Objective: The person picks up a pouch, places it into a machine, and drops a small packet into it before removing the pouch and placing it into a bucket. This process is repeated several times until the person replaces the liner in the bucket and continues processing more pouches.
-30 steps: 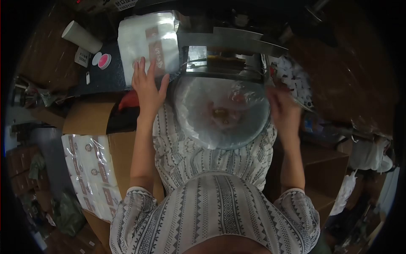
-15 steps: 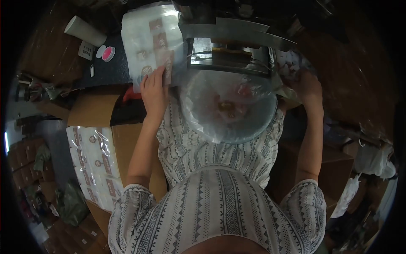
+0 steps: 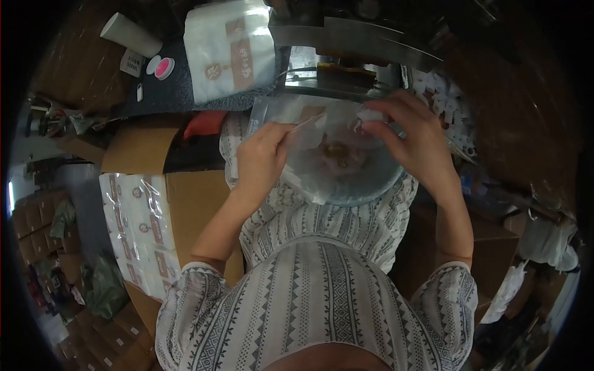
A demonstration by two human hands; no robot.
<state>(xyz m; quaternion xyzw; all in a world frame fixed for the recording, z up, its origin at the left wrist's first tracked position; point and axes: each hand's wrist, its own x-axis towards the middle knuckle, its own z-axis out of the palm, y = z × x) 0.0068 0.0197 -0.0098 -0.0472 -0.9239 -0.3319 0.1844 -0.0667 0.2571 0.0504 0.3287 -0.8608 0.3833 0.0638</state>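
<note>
Over my lap, my left hand pinches the edge of a clear plastic bag with a brown printed patch. My right hand is closed on a small white plastic piece, held between thumb and fingers close to the bag; its exact shape is hard to make out. Beneath both hands sits a round container covered in clear plastic, with something yellowish and reddish showing inside. A stack of printed bags lies to the upper left. Many white plastic pieces lie beyond my right hand.
A metal machine stands just ahead of the container. Left of the stack are a white cup and a small round pink tin. An open carton with packed printed bags stands at my left; another carton is at right.
My left hand has come off the stack with a bag and moved right over the container. My right hand has moved left from the white pieces, carrying one.
</note>
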